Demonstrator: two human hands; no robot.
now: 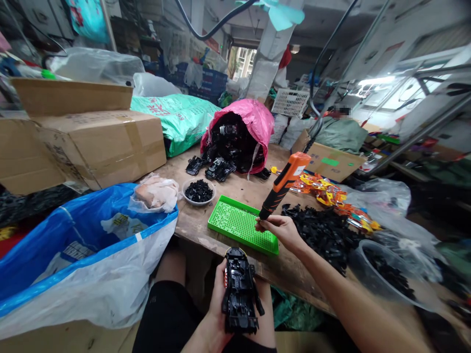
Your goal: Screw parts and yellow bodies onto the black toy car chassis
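My left hand (218,314) is wrapped around a toy car (240,294) above my lap. The car's black underside faces up, with a yellow edge at its far end. In my right hand (281,230), the fingers pinch the lower end of an orange and black electric screwdriver (281,184), which leans with its nose down. Below that hand lies a green perforated tray (253,240); small light specks, likely screws, lie across its left part. The screwdriver's bit is hidden by my fingers, so whether it touches anything in the tray I cannot tell.
Left of the tray stands a bowl of small black parts (198,192). A pink sack (263,120) spills black car bodies behind. Black parts are heaped (324,230) at right, near orange-yellow pieces (327,193) and a clear tub (368,260). A blue-lined bag (91,220) hangs left.
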